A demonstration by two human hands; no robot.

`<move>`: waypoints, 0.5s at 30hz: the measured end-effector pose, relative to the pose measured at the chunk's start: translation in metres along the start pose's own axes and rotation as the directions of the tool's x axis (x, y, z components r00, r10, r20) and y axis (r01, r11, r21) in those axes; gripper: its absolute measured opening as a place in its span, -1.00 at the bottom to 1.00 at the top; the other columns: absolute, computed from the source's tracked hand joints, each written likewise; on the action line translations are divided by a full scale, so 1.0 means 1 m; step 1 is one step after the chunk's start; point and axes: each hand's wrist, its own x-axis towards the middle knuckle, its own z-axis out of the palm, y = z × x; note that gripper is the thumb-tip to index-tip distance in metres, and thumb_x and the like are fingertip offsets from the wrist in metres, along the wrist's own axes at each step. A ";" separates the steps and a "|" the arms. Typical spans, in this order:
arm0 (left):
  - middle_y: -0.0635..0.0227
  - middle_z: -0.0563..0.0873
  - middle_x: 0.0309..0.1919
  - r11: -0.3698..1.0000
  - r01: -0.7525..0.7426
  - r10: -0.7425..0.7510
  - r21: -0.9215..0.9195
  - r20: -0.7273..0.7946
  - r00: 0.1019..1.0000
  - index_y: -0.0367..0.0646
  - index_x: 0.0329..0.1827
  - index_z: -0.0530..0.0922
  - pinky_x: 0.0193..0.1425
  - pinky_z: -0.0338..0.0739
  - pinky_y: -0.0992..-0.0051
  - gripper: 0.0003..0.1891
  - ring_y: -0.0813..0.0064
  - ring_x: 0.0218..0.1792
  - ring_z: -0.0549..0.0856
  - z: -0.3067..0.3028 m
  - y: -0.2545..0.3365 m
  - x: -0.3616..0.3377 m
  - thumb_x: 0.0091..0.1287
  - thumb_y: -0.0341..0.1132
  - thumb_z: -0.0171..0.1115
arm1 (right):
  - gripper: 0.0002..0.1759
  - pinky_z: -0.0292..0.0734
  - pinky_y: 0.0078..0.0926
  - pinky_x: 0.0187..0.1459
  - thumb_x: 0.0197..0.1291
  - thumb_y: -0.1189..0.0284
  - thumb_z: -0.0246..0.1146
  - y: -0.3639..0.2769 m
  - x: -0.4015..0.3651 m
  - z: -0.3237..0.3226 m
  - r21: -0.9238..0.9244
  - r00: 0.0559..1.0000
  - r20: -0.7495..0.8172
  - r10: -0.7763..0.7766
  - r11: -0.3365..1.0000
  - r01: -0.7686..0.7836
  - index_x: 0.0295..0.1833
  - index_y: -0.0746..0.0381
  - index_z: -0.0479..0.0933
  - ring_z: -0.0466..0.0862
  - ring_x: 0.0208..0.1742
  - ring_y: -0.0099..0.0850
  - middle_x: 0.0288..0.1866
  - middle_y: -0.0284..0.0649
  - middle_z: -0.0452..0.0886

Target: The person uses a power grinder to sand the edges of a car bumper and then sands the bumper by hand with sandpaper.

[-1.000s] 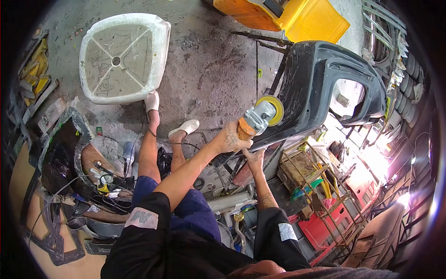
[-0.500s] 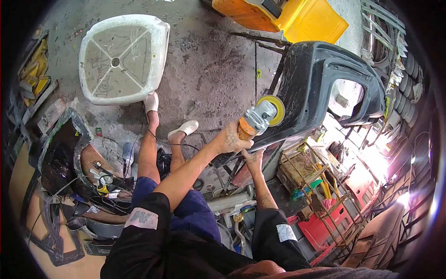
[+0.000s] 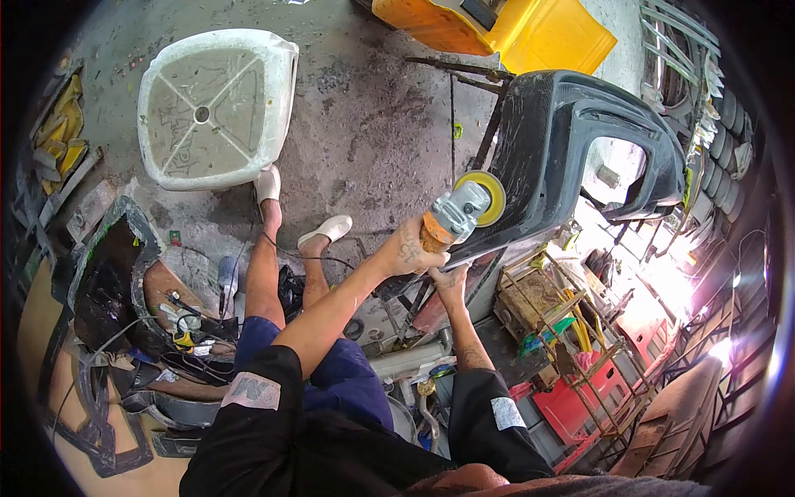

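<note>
My left hand is wrapped round the orange and grey body of an angle grinder. Its yellow round disc lies against or just over the left edge of a large dark moulded panel; contact is hard to tell. My right hand is at the panel's lower corner, with its fingers closed around the edge and partly hidden there. The panel, dusty and scuffed, has a large opening on its right side and rests on a dark metal stand.
A white plastic table or stool stands at upper left. Yellow panels are at the top. Dark scrap parts and cables lie at left. A rusty wire rack and red pieces are at lower right.
The grinder and my left hand have shifted very slightly left and down. The whole view has moved a little; my right hand keeps its place at the panel edge.
</note>
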 end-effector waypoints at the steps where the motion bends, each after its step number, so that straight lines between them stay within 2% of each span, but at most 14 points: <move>1: 0.35 0.80 -0.17 1.000 0.013 -0.013 0.004 0.012 1.000 -0.28 0.13 0.69 0.08 0.64 0.41 -0.51 0.53 -0.15 0.72 0.000 0.001 0.000 0.12 -0.31 0.56 | -0.07 0.48 -0.16 0.40 0.03 0.27 0.70 0.002 0.000 0.000 -0.028 1.000 -0.017 -0.025 0.999 0.025 0.42 0.44 0.43 0.60 0.32 -0.11 0.31 0.07 0.60; 2: 0.35 0.80 -0.17 1.000 0.012 -0.012 0.004 0.013 1.000 -0.28 0.13 0.69 0.08 0.64 0.41 -0.51 0.53 -0.15 0.72 -0.001 0.001 0.000 0.12 -0.31 0.56 | -0.07 0.48 -0.16 0.40 0.03 0.27 0.70 0.003 0.000 0.000 -0.028 1.000 -0.017 -0.026 0.999 0.025 0.42 0.44 0.43 0.60 0.32 -0.11 0.31 0.07 0.60; 4: 0.34 0.80 -0.13 0.993 0.119 -0.119 0.023 0.035 0.992 -0.29 0.14 0.68 0.12 0.63 0.41 -0.50 0.52 -0.12 0.72 -0.002 0.004 0.001 0.12 -0.31 0.56 | -0.08 0.44 -0.13 0.43 0.03 0.28 0.70 0.007 0.001 0.000 -0.064 0.998 -0.041 -0.052 0.997 0.049 0.43 0.43 0.43 0.56 0.35 -0.07 0.34 0.08 0.55; 5: 0.34 0.80 -0.13 0.993 0.118 -0.119 0.023 0.036 0.992 -0.29 0.14 0.68 0.12 0.63 0.41 -0.50 0.52 -0.12 0.72 -0.001 0.006 0.000 0.12 -0.31 0.56 | -0.08 0.44 -0.13 0.43 0.03 0.28 0.70 0.009 0.001 -0.001 -0.064 0.998 -0.041 -0.052 0.997 0.050 0.43 0.43 0.43 0.56 0.35 -0.07 0.34 0.08 0.55; 7: 0.33 0.80 -0.09 1.000 0.026 -0.026 -0.011 0.005 1.000 -0.29 0.17 0.67 0.13 0.62 0.42 -0.49 0.52 -0.10 0.72 0.001 0.007 -0.004 0.14 -0.31 0.55 | -0.04 0.39 -0.11 0.47 0.00 0.27 0.71 0.014 0.002 -0.002 -0.168 1.000 0.012 -0.021 0.986 0.022 0.46 0.40 0.41 0.52 0.38 -0.05 0.39 0.08 0.47; 13: 0.30 0.80 -0.06 0.998 0.047 -0.047 -0.038 -0.003 0.999 -0.29 0.20 0.66 0.17 0.62 0.42 -0.48 0.51 -0.04 0.73 0.002 0.003 -0.005 0.15 -0.34 0.53 | 0.04 0.33 -0.08 0.51 -0.06 0.24 0.73 0.026 0.005 0.000 -0.050 1.000 -0.016 0.014 0.999 -0.014 0.48 0.41 0.37 0.46 0.42 -0.03 0.44 0.09 0.38; 15: 0.31 0.80 -0.07 0.999 0.040 -0.040 -0.030 -0.003 0.999 -0.28 0.18 0.67 0.16 0.62 0.41 -0.50 0.51 -0.06 0.73 0.002 -0.001 -0.005 0.15 -0.34 0.53 | 0.04 0.33 -0.08 0.51 -0.07 0.24 0.73 0.023 0.004 0.000 -0.076 1.000 -0.024 -0.013 0.997 0.011 0.48 0.41 0.37 0.46 0.42 -0.01 0.44 0.10 0.38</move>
